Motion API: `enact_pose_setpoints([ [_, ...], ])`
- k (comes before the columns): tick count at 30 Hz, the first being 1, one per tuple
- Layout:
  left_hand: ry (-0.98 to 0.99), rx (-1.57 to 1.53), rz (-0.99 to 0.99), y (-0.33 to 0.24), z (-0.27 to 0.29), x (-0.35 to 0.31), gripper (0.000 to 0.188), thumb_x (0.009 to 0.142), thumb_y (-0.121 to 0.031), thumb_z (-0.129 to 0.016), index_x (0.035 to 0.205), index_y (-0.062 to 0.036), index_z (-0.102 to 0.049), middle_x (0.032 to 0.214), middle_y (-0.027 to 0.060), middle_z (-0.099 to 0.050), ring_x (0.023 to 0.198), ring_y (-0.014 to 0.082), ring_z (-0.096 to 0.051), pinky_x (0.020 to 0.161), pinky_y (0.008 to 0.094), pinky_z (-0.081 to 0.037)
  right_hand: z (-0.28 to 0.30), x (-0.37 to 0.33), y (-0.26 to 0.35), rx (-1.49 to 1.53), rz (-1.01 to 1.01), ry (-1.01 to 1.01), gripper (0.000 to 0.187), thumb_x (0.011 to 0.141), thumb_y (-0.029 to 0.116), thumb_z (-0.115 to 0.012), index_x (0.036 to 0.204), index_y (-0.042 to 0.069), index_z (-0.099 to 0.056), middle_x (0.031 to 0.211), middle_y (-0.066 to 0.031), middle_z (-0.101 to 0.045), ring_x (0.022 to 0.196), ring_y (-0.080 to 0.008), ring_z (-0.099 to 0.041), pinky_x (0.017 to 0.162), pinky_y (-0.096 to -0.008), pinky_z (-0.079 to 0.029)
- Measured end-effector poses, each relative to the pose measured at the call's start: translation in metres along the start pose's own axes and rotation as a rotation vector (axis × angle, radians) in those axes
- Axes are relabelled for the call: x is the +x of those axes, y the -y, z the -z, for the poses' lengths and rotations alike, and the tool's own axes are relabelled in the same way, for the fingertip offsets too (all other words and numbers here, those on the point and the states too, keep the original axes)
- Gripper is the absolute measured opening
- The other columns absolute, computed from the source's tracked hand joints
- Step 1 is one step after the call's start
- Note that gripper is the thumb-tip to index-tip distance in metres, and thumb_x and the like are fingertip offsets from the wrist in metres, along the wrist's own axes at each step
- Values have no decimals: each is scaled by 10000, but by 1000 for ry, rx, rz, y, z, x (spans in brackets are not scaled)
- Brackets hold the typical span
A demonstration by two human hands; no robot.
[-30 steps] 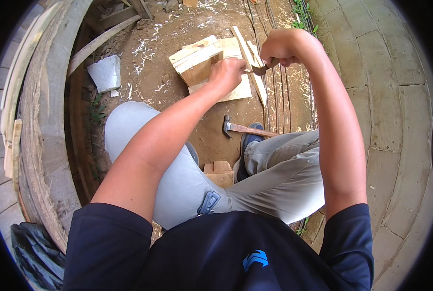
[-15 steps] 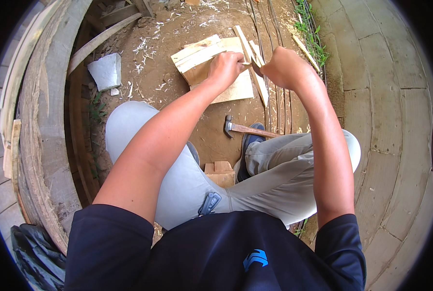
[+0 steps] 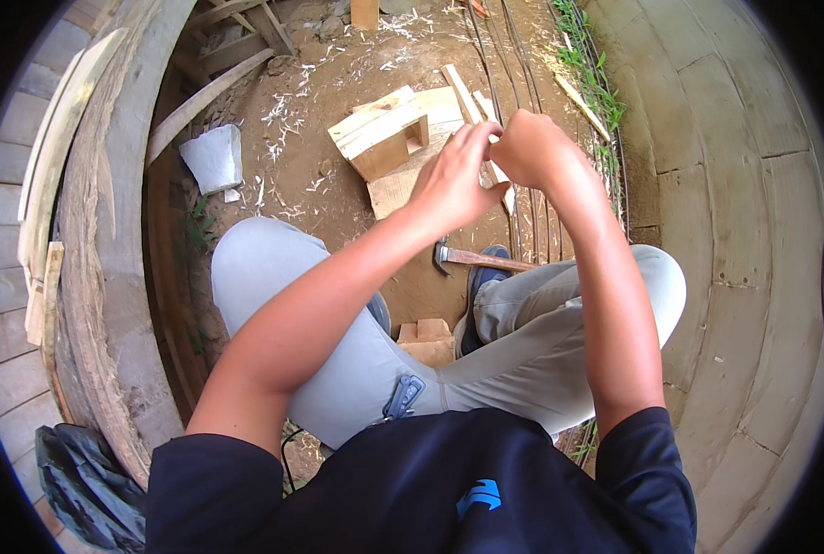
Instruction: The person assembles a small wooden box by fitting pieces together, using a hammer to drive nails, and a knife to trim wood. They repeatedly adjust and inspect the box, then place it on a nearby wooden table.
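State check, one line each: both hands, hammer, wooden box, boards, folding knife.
left hand: raised, fingers pinched together against the right hand's; what they grip is hidden
right hand: raised, closed, touching the left
hammer: lying flat on the dirt, untouched
wooden box: resting on flat boards, open side showing
folding knife: clipped at trouser pocket, closed

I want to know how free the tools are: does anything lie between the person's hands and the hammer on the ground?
Nothing visible does. Left hand and right hand meet in the air, fingertips together. The hammer lies below them on bare dirt, its handle reaching the shoe. The wooden box sits off to the left.
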State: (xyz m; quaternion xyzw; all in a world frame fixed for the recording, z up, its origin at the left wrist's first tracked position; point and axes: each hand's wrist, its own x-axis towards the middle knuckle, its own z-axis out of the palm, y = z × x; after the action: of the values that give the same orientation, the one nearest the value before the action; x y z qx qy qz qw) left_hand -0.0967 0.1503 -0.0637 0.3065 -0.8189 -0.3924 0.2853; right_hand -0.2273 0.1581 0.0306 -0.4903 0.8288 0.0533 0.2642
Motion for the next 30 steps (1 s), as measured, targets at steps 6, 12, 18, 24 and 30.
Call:
enact_pose_setpoints([
  [6, -255, -53, -98, -4, -16, 5, 642, 705, -64, -854, 1277, -71, -562, 1125, 157, -654, 1068, 357, -665, 887, 449, -561, -15, 20, -9, -312, 286, 11, 236, 869, 130, -607, 960, -26, -758, 994, -292, -725, 953, -435, -729, 841, -483, -590],
  [12, -321, -20, -186, 13, -14, 7, 440, 692, -32, -846, 1088, -44, -656, 981, 141, -711, 922, 333, -709, 782, 427, -576, -21, 23, -7, -281, 320, 26, 221, 881, 133, -574, 928, 29, -764, 972, -276, -724, 926, -418, -727, 825, -480, -588],
  [18, -381, -58, -190, 6, -13, 9, 443, 673, -52, -872, 1067, -57, -667, 927, 130, -713, 839, 299, -719, 721, 394, -579, -15, 19, -3, -410, 480, 77, 270, 934, 176, -537, 961, 44, -771, 1032, -264, -720, 948, -427, -715, 835, -481, -574],
  [24, -297, 18, -128, 21, -8, 6, 298, 714, -68, -860, 977, -45, -721, 914, 120, -736, 837, 256, -739, 740, 358, -584, 20, 2, -16, 215, 243, 275, 433, 1033, 308, -395, 1235, 70, -695, 792, -158, -686, 654, -229, -651, 583, -376, -514],
  [30, -291, 34, -118, 25, -11, 8, 196, 750, -66, -831, 927, -53, -747, 914, 107, -752, 825, 238, -753, 739, 334, -592, -10, 107, -103, 271, -364, -161, 387, 995, 220, -517, 1255, -16, -682, 1369, -218, -643, 1249, -329, -646, 1064, -463, -502],
])
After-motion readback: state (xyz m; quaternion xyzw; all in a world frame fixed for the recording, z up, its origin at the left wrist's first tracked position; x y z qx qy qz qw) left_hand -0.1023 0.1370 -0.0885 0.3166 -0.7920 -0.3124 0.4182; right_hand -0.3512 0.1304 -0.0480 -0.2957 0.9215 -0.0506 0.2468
